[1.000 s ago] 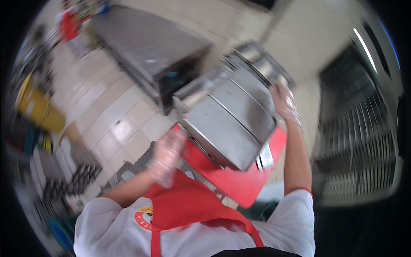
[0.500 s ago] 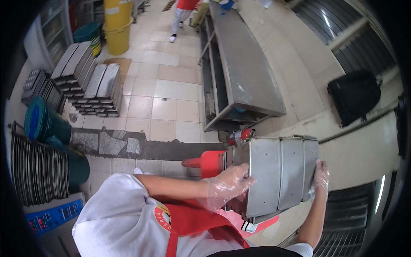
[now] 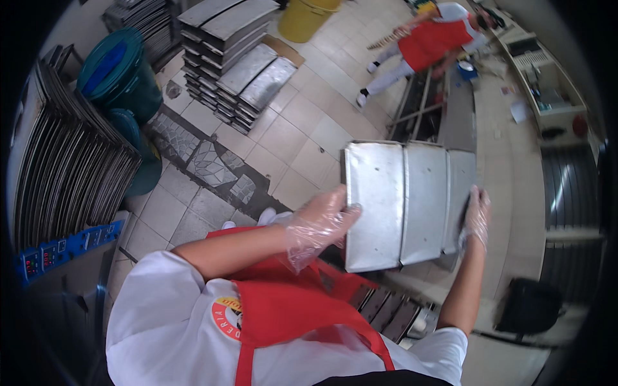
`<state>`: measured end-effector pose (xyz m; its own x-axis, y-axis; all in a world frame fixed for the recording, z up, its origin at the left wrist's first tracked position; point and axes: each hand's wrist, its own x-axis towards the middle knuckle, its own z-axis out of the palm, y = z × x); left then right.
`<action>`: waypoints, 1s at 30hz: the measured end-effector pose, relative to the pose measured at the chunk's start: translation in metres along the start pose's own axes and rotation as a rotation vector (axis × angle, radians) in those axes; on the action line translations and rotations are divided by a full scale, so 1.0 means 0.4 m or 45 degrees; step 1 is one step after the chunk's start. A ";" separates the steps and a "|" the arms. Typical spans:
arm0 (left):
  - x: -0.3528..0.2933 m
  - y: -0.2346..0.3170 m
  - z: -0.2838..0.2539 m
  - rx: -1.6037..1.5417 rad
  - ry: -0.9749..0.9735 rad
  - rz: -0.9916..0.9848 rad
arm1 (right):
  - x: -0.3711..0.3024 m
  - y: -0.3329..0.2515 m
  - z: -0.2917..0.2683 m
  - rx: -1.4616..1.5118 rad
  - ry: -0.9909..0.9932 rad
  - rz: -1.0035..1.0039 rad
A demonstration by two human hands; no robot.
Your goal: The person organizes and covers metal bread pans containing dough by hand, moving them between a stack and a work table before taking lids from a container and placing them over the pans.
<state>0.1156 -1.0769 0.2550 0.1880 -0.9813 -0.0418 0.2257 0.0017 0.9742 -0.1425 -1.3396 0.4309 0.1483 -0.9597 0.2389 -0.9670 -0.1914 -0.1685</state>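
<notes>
Both my hands, in clear plastic gloves, hold a set of joined metal loaf pans (image 3: 375,206) in front of me. Three smooth grey panels of it face me, side by side. My left hand (image 3: 322,222) is closed on the left edge, thumb on the near face and the other fingers partly hidden. At the opposite end, my right hand (image 3: 477,215) grips the right edge. Beneath the held set, more dark-edged pans (image 3: 386,310) stand in a row beside a red surface (image 3: 351,286), partly covered by my apron and arm.
Stacked metal pans (image 3: 257,77) stand on the tiled floor, near green lidded bins (image 3: 119,80). Upright sheet trays (image 3: 77,161) are packed at left above a blue control panel (image 3: 71,248). A co-worker in a red apron (image 3: 432,48) walks beside the metal bench (image 3: 458,112).
My view has swung, so the room appears rotated. The joined pans are raised off the pans below, still between both hands. The co-worker shows larger and farther right.
</notes>
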 end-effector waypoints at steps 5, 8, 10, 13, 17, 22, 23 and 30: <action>0.185 -0.109 -0.301 -0.058 0.485 -0.267 | 0.313 -0.445 0.481 0.215 -0.174 -0.520; 0.351 -0.320 -0.476 -0.053 0.835 -0.198 | 0.494 -0.679 0.867 0.276 -0.261 -0.659; 0.459 -0.419 -0.594 -0.073 0.976 -0.304 | 0.597 -0.834 1.142 0.336 -0.451 -0.719; 0.627 -0.532 -0.766 -0.118 1.172 -0.456 | 0.676 -1.061 1.467 0.338 -0.538 -0.789; 0.787 -0.636 -0.943 -0.184 1.291 -0.576 | 0.765 -1.259 1.755 0.408 -0.695 -0.798; 0.925 -0.805 -1.118 -0.133 1.373 -0.731 | 0.813 -1.341 2.020 0.295 -0.855 -1.051; 0.935 -0.812 -1.130 -0.198 1.399 -0.784 | 0.813 -1.360 2.033 0.312 -0.900 -1.042; 0.948 -0.862 -1.178 0.386 1.090 -1.160 | 0.870 -1.295 2.187 0.200 -0.768 -1.176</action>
<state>0.5594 -1.3588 -0.2012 0.6576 -0.1695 -0.7340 0.3921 -0.7550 0.5256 0.5915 -1.7547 -0.2350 0.9151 -0.3696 -0.1614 -0.4021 -0.8667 -0.2952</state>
